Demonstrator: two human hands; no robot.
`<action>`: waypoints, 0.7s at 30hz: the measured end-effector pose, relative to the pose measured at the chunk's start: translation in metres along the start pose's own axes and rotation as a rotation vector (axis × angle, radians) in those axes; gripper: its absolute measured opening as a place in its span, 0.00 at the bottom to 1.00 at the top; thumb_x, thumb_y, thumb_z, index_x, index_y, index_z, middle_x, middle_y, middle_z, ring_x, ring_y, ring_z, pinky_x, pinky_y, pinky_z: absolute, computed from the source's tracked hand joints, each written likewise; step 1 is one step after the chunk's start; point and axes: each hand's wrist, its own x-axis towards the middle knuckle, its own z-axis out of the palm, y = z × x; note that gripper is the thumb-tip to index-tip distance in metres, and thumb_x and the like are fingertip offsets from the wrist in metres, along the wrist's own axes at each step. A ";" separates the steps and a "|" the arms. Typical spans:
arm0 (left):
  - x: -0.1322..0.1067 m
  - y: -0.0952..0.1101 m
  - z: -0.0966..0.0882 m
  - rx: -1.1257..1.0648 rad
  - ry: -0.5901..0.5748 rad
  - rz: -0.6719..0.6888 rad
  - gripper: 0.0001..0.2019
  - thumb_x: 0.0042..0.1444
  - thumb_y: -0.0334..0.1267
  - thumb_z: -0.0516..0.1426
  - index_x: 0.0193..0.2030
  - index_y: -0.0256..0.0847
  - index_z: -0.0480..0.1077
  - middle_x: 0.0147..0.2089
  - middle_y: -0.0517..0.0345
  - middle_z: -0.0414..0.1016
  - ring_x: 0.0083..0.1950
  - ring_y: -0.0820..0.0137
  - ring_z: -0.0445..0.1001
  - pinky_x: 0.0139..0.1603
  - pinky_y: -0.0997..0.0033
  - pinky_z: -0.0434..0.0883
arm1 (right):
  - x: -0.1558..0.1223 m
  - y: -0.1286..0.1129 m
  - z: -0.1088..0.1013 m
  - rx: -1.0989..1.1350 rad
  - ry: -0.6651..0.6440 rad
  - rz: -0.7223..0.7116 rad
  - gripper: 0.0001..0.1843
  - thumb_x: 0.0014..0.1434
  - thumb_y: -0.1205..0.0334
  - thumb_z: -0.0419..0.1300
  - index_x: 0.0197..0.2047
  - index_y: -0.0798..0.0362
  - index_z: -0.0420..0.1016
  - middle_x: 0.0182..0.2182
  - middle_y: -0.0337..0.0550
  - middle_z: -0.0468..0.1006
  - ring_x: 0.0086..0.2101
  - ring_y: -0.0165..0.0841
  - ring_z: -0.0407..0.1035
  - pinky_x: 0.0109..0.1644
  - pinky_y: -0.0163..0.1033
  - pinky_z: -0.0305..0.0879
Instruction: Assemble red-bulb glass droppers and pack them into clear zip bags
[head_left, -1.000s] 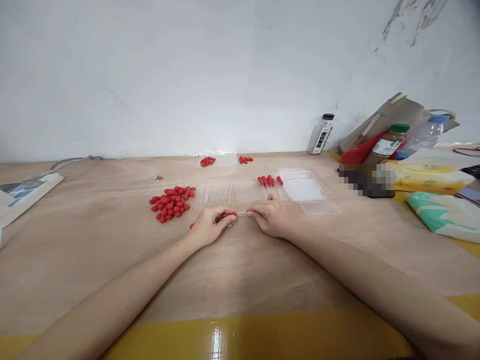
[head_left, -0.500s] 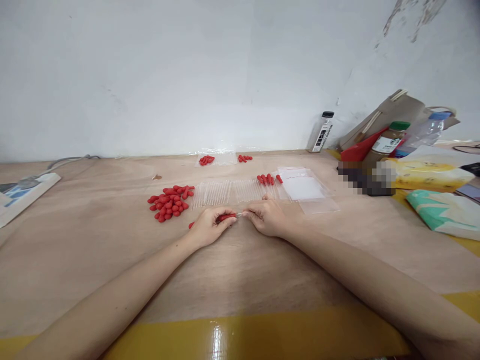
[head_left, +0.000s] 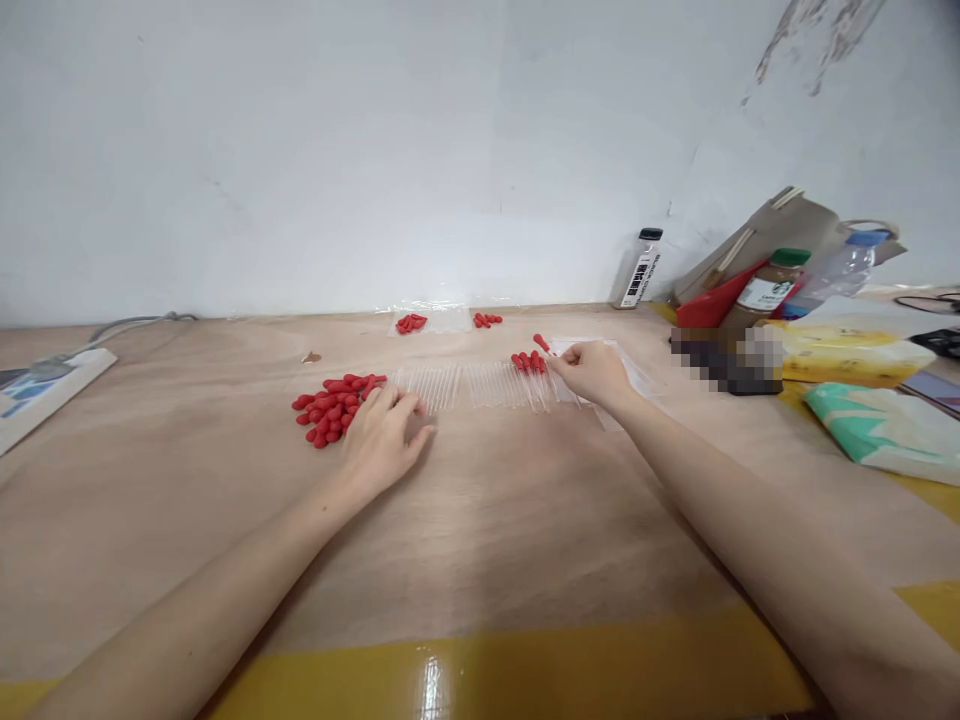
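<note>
My left hand [head_left: 386, 435] is over the right edge of a pile of red rubber bulbs [head_left: 322, 412], thumb spread away from the fingers. Its fingertips reach toward the pile and are partly hidden. Between its fingers I see nothing held. My right hand [head_left: 598, 372] pinches a dropper [head_left: 541, 344], a clear tube with a red bulb on its end, tilted up to the left. Just below it lie several finished droppers [head_left: 531, 363], side by side. Two rows of clear thin tubes [head_left: 431, 387] lie between the hands.
Clear plastic bags [head_left: 637, 370] lie partly under my right hand. Small groups of red bulbs [head_left: 487, 320] rest near the wall. On the right are a black-capped bottle [head_left: 640, 270], a green-capped jar [head_left: 769, 290] and tissue packs [head_left: 885, 425]. A power strip [head_left: 60, 395] is at left.
My hands have parted. The right one moved right and up to the droppers, carrying a dropper. My left hand let go of the red bulb and moved left to the bulb pile.
</note>
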 end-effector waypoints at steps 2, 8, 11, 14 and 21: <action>0.001 -0.002 -0.007 0.166 -0.144 -0.120 0.12 0.51 0.45 0.54 0.37 0.38 0.65 0.40 0.49 0.65 0.41 0.58 0.67 0.34 0.64 0.66 | 0.005 0.009 0.004 -0.049 0.015 0.102 0.14 0.49 0.53 0.53 0.21 0.53 0.71 0.22 0.43 0.74 0.28 0.34 0.67 0.30 0.35 0.53; 0.001 -0.009 -0.015 0.311 -0.436 -0.245 0.12 0.56 0.43 0.47 0.42 0.38 0.62 0.42 0.46 0.63 0.37 0.58 0.69 0.28 0.67 0.63 | 0.008 0.014 0.020 -0.193 -0.011 0.170 0.15 0.50 0.52 0.52 0.24 0.53 0.72 0.27 0.47 0.76 0.34 0.39 0.69 0.37 0.40 0.56; 0.002 -0.012 -0.013 0.295 -0.442 -0.210 0.09 0.56 0.39 0.47 0.39 0.38 0.63 0.40 0.47 0.63 0.34 0.60 0.70 0.27 0.67 0.63 | 0.009 0.015 0.024 -0.218 -0.003 0.151 0.16 0.51 0.51 0.51 0.26 0.53 0.72 0.29 0.47 0.76 0.35 0.40 0.69 0.40 0.42 0.56; 0.004 -0.014 -0.009 0.338 -0.402 -0.182 0.09 0.56 0.35 0.46 0.38 0.36 0.64 0.39 0.46 0.64 0.31 0.61 0.70 0.28 0.67 0.63 | 0.008 0.016 0.025 -0.217 0.052 0.110 0.16 0.51 0.51 0.51 0.31 0.54 0.72 0.30 0.46 0.76 0.35 0.40 0.69 0.41 0.43 0.55; 0.006 -0.017 -0.004 0.388 -0.328 -0.160 0.10 0.54 0.31 0.45 0.39 0.32 0.64 0.34 0.42 0.69 0.33 0.57 0.72 0.28 0.64 0.65 | -0.002 0.008 0.022 -0.301 -0.011 0.008 0.12 0.50 0.59 0.50 0.31 0.53 0.74 0.30 0.48 0.76 0.36 0.41 0.69 0.43 0.46 0.52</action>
